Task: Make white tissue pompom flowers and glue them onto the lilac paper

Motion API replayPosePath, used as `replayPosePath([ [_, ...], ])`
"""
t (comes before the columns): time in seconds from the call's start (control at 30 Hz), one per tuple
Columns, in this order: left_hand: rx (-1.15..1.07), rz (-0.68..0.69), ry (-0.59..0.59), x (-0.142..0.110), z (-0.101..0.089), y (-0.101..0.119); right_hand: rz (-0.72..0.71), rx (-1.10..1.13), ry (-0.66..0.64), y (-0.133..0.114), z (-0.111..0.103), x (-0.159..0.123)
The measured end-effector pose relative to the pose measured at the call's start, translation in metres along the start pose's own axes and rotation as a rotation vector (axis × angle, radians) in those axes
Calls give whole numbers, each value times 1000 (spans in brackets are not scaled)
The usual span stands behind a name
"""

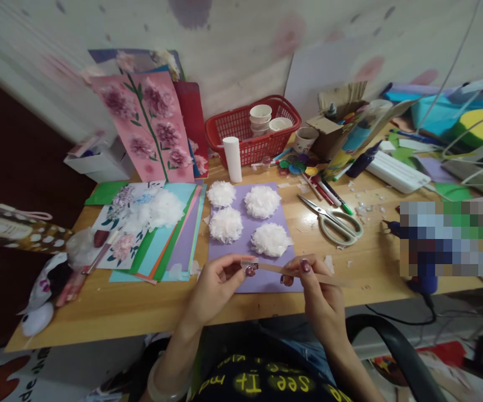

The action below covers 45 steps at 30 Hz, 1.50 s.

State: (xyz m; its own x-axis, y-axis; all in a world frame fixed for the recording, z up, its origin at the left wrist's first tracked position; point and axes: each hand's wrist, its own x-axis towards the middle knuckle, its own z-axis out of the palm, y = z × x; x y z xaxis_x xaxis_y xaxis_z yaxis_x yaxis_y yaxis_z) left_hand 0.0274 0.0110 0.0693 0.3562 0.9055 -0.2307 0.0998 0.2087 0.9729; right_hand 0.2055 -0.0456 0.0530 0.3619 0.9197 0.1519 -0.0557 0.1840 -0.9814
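My left hand (214, 287) is closed in a pinch on a small whitish, partly see-through piece (248, 261). A thin, flat, light-brown stick (275, 270) is gripped between the thumb and fingers of my right hand (320, 293). The stick's left end meets the small piece at my left fingertips; whether the two are joined I cannot tell. Both hands are above the near edge of a purple sheet (241, 257). Several fluffy white paper flowers (262, 201) lie on that sheet, just beyond my fingers.
Scissors (333, 219) lie right of the sheet. Behind stand a white roll (232, 161) and a red basket (245, 148) with paper cups. Coloured papers (174, 234) and a pink flower picture (144, 128) are at left. A blue glue gun (425, 273), partly blurred, is at right.
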Motion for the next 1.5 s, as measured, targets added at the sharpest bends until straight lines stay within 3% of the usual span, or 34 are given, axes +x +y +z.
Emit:
replayPosePath([
  [0.2,-57,-10,53,2,-3,-2,18,6,110,2,-6,1],
  [0.4,-38,-30,29,1,1,-2,46,-40,79,4,-5,2],
  [0.57,-46,-55,53,2,2,-3,-46,-40,163,2,-7,-3],
  [0.77,-64,-34,86,2,3,-3,-82,-114,39,6,-8,-9],
  [1.07,-47,39,112,0,6,-8,-35,-99,13,5,-10,-8],
  [1.3,54,117,55,3,4,-7,26,14,-6,4,-12,-8],
  [1.5,-107,-10,71,9,7,-11,52,51,84,9,-23,-9],
])
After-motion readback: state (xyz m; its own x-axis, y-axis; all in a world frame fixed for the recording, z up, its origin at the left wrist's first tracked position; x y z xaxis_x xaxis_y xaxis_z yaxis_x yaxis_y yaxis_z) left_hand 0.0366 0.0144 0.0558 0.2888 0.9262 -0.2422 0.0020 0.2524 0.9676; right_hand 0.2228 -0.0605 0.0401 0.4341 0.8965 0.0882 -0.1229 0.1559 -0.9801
